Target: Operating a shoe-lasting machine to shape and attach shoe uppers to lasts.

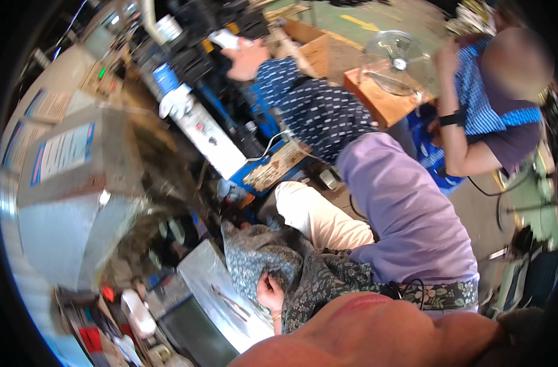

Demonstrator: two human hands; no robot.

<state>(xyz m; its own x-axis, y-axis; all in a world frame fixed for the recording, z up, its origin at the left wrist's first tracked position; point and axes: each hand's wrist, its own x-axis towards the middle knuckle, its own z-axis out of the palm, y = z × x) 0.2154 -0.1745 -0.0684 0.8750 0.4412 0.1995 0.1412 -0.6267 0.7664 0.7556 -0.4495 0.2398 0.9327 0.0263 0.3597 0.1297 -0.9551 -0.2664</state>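
Note:
My right arm, in a purple sleeve with a dark dashed sleeve cover [318, 110], stretches across to a machine with black parts [190, 64]. There my right hand [247, 61] is closed round a small white piece [227, 40]; blur hides what kind it is. A long white panel [208, 137] of the machine runs below that hand, with a white cloth [176, 103] and a blue cylinder [165, 78] at its far end. My left hand [270, 293] is drawn in beside a floral grey garment [260, 257], its fingers curled. Whatever it may hold is hidden.
A co-worker in a blue checked garment [474, 92] sits at the right, near a round clear-bladed fan [396, 61] and a wooden box [380, 98]. On the left stands a big grey metal housing [77, 202]. A shiny metal tray [221, 293] lies near my left hand.

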